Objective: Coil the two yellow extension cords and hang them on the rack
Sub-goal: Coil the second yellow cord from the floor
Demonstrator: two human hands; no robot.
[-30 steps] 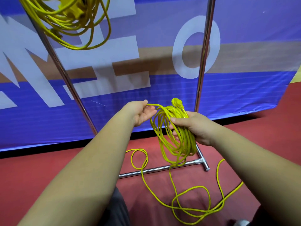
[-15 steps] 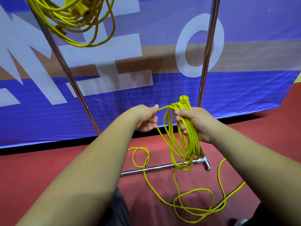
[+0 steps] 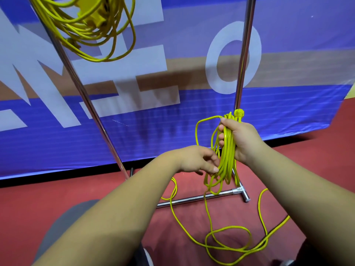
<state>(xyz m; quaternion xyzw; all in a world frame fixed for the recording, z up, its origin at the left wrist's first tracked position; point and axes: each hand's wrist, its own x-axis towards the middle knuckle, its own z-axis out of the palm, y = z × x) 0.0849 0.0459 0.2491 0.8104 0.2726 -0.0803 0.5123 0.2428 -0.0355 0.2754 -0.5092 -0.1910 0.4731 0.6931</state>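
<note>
Spreading underfoot is a red floor (image 3: pixel 57 192), with a blue banner (image 3: pixel 172 131) behind the metal rack (image 3: pixel 244 54). The left hand (image 3: pixel 199 162) has dropped from the top of the coil (image 3: pixel 227 150) to its lower loops, grip unclear. The right hand (image 3: pixel 242 139) clenches the coil near the rack's right side. Another coiled cord (image 3: pixel 92 25) hangs far left.

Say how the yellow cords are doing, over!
Right hand grips the coil; left hand at its strands, grip unclear. Other cord hangs coiled beside rack. Loose tail on floor.

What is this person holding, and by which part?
The right hand grips the yellow cord coil near its top, below the plug. The left hand touches it lower down; whether it pinches is unclear.
</note>
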